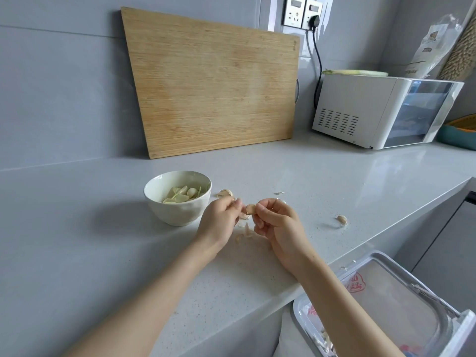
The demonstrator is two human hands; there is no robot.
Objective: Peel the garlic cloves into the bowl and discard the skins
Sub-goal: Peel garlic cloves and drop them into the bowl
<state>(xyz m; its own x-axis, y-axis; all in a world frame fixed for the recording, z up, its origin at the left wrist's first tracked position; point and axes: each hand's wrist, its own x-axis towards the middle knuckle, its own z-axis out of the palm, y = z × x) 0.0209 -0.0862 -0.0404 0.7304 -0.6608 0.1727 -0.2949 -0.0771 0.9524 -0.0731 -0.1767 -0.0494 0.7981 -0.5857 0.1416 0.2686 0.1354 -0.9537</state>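
Observation:
A white bowl (177,213) on the grey counter holds several peeled garlic cloves (183,194). Just right of it, my left hand (219,219) and my right hand (277,222) meet over the counter. Both pinch one unpeeled garlic clove (250,208) between their fingertips. Loose garlic skins (244,234) lie on the counter under my hands. Another unpeeled clove (225,193) lies beside the bowl, and one more clove (342,220) lies further right. A bin (381,305) lined with a plastic bag stands below the counter edge at lower right, with skins inside.
A bamboo cutting board (211,83) leans on the back wall. A white microwave (386,112) stands at the back right with a leek on top, plugged into a wall socket (304,12). The counter edge (360,249) runs diagonally at right.

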